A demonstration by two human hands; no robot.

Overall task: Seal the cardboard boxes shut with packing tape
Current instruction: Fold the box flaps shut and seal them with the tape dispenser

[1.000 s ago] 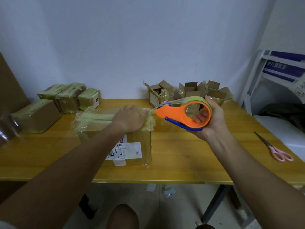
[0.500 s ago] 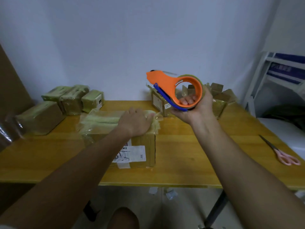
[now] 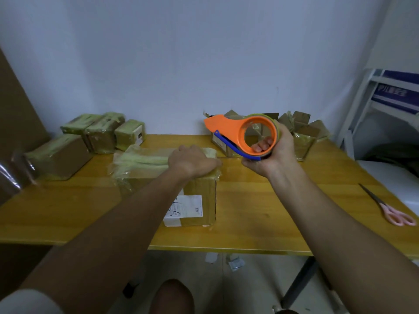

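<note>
While the right hand [image 3: 271, 155] is closed around the orange plastic tape dispenser with a blue lever and a roll of yellowish clear tape [image 3: 243, 134], with the fingers [image 3: 263, 146] passing through the ring of the roll, it holds this tool in the air, above the bench [image 3: 260, 200] and apart from it. The nose of the dispenser points to the left, toward the box. No strip of tape can be seen between the nose and the box, so I judge that the tape is cut.

The left hand [image 3: 192, 162] lies flat, palm down, with the fingers together, on the right end of the top of the brown cardboard box with a white shipping label on its front [image 3: 176, 189]. It presses and grips nothing.

The box lies down and left of the dispenser, near the middle of the bench, with its long axis running left to right. The right hand is the nearer one to its right end, where the next strip would probably start. The top is covered with wrinkled yellowish tape and looks closed.

Behind, at the left, stand some taped brown boxes [image 3: 90, 137]. Behind the dispenser, open small cardboard boxes [image 3: 303, 134] wait. Pink-handled scissors [image 3: 390, 209] lie at the right, well apart.
</note>
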